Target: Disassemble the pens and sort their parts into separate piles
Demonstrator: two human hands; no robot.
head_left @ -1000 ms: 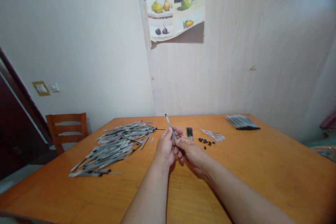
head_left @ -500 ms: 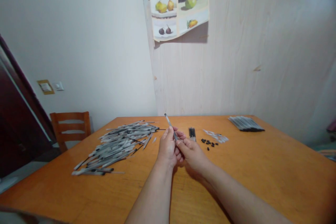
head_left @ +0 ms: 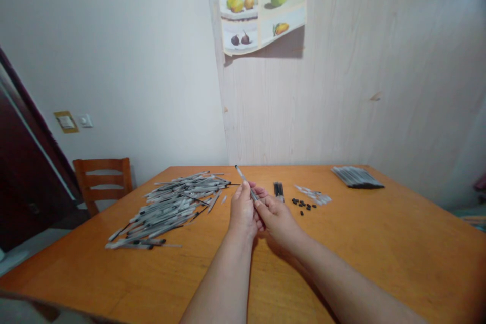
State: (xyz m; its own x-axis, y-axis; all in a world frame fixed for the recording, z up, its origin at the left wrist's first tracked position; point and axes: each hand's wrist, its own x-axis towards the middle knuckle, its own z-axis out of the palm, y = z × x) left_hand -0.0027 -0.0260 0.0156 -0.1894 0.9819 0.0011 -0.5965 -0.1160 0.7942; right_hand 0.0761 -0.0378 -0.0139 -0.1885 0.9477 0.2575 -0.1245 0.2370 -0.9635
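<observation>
A slim pen (head_left: 240,173) with a clear grey barrel and a dark far tip is held over the middle of the table, slanting up and to the left. My left hand (head_left: 242,208) is closed round its middle, thumb on top. Lower on the same pen, my right hand (head_left: 274,216) pinches it between thumb and fingers. The pen's near end is hidden by the fingers. Just beyond my right hand lies a small bundle of dark refills (head_left: 278,190). Several small black plugs (head_left: 302,204) and clear pointed pieces (head_left: 313,194) lie to its right.
A large loose pile of pens and pen parts (head_left: 170,207) spreads over the left of the wooden table (head_left: 364,253). At the back right lies a neat row of pens (head_left: 357,177). A wooden chair (head_left: 102,179) stands beyond the left edge.
The view has tipped down slightly, raising the wall picture in it. Both hands keep hold of the pen, whose far tip has swung a little to the left.
</observation>
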